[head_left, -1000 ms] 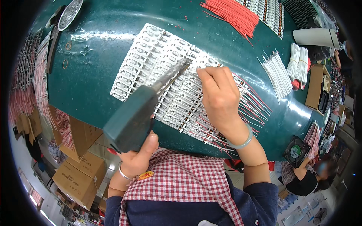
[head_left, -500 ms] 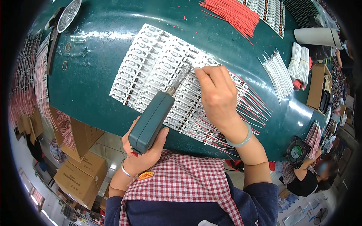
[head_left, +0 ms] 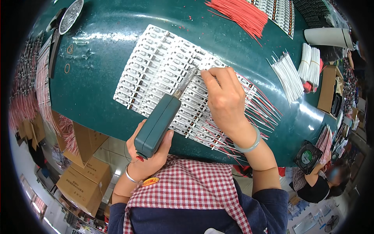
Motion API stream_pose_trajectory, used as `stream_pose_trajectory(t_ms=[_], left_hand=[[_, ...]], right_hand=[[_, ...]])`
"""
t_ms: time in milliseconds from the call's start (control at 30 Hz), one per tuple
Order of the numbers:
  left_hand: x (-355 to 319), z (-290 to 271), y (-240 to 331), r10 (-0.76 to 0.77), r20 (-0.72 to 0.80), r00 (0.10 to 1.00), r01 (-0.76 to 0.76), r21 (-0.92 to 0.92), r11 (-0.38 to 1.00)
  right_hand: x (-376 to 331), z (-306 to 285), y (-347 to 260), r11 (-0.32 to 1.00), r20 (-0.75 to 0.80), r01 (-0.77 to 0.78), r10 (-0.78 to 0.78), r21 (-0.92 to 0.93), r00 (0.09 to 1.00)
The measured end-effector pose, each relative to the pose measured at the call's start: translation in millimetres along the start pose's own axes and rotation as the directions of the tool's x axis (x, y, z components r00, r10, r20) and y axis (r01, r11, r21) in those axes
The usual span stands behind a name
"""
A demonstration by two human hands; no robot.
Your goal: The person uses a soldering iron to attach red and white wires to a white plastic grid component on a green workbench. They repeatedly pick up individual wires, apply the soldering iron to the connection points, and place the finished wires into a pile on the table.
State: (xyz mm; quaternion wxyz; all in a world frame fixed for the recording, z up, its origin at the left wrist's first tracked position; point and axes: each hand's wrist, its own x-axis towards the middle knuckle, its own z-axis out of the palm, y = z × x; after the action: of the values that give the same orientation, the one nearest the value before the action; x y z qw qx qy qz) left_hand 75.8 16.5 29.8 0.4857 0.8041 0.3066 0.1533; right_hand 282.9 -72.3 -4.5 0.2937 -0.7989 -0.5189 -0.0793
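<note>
Cardbd box (head_left: 83,186) lwr L, blk fan (head_left: 307,157) R, wht cylinder (head_left: 326,38)

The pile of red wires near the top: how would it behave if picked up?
The pile of red wires would likely splay: no tie shows around it. Its strands look thin, so may bend easily; stray ones at its edge might slip.

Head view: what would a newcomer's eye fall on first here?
Probably the boxy dark green tool, held in the left grip and slanting over white panels of small circuit boards. Next, the bundle of thin red wires at the top, right of centre, on the glossy green table. Then the red and white checked cloth apron at the bottom.
</note>
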Motion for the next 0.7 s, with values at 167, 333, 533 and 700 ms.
stream_pose_trajectory(t_ms=[167,333,533,700], left_hand=[[2.0,-1.4,-2.2,0.062,0.024,0.998,-0.064,0.052,0.997],[-9.7,-4.3,0.8,-0.026,0.006,1.000,0.026,0.030,0.999],[-6.3,-9.5,8.1,0.030,0.031,0.999,-0.032,0.056,0.998],[-6.7,-9.3,6.4,-0.049,0.048,0.998,0.047,0.033,0.998]], right_hand=[[-0.9,3.9,5.8,0.996,-0.030,0.083,-0.084,-0.028,0.996],[-0.2,4.0,5.4,0.996,-0.036,0.085,-0.086,-0.032,0.996],[-0.2,3.9,5.9,0.997,-0.026,0.074,-0.075,-0.037,0.997],[0.6,1.3,6.6,0.997,-0.069,0.072,-0.072,0.004,0.995]])
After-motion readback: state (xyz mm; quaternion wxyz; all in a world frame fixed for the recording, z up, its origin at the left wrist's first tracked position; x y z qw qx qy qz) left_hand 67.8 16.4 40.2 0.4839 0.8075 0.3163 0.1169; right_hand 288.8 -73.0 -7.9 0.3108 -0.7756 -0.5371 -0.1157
